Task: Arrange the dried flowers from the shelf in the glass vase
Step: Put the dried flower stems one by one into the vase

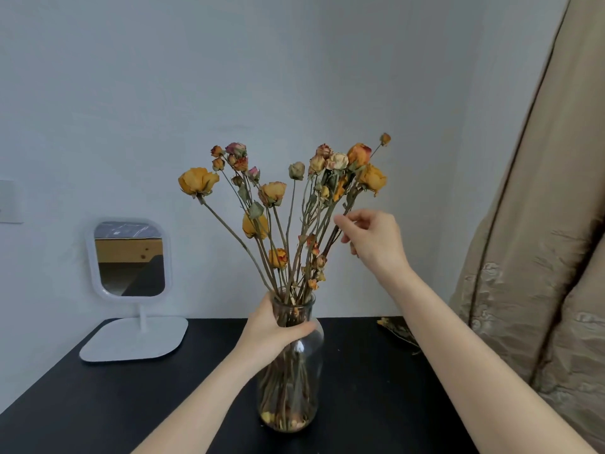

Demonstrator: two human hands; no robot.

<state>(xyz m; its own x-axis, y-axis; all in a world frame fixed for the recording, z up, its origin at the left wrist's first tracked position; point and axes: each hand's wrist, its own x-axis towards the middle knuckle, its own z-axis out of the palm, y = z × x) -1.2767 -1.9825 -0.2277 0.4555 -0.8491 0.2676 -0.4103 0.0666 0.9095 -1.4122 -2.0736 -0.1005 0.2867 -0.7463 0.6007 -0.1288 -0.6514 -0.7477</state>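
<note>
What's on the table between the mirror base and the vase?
Nothing: head view shows bare black table between the mirror base and the glass vase.

A small white-framed mirror with rounded corners (pixel 129 258) stands upright on a thin stem and a flat white base at the back left of the matte black table (pixel 98 398), close to the pale grey wall (pixel 229 77), and its glass reflects a strip of light wood and a dark shape. A pale switch plate (pixel 9 201) is fixed to that wall at the far left edge. On the right, a beige curtain with a dark seam and a crinkled woven pattern (pixel 537 273) hangs down past the table's right end.
</note>
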